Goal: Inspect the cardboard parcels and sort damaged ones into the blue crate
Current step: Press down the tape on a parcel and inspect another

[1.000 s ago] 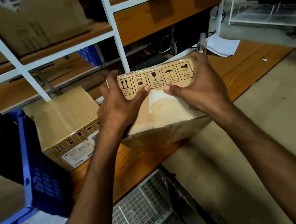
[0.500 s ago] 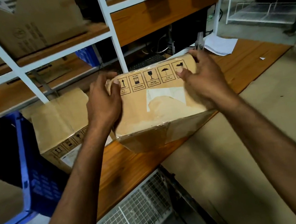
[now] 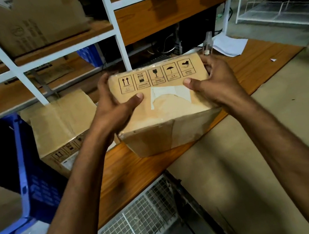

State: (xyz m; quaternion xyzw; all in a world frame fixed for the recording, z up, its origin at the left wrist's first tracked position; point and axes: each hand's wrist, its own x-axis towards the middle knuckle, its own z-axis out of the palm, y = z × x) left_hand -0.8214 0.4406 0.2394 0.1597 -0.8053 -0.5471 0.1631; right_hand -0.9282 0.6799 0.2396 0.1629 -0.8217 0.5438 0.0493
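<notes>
I hold a cardboard parcel (image 3: 169, 112) in the air over the front edge of the wooden table (image 3: 130, 173). Its top face carries a row of handling symbols and a torn white label, and its near face looks creased. My left hand (image 3: 113, 107) grips its left side with the thumb on top. My right hand (image 3: 211, 83) grips the right side the same way. A second parcel (image 3: 60, 127) sits on the table to the left. The blue crate (image 3: 29, 173) stands at the far left, with a brown box inside it.
White shelving (image 3: 115, 28) with large cardboard boxes rises behind the table. A clear plastic organiser (image 3: 275, 14), papers (image 3: 229, 44) and a small clear bottle (image 3: 208, 45) lie at the right. A wire mesh panel (image 3: 137, 220) sits below the table edge.
My thumbs moved from the parcel's far corners back onto its top face near the torn label. The parcel stayed in the air between both hands, tilting slightly.
</notes>
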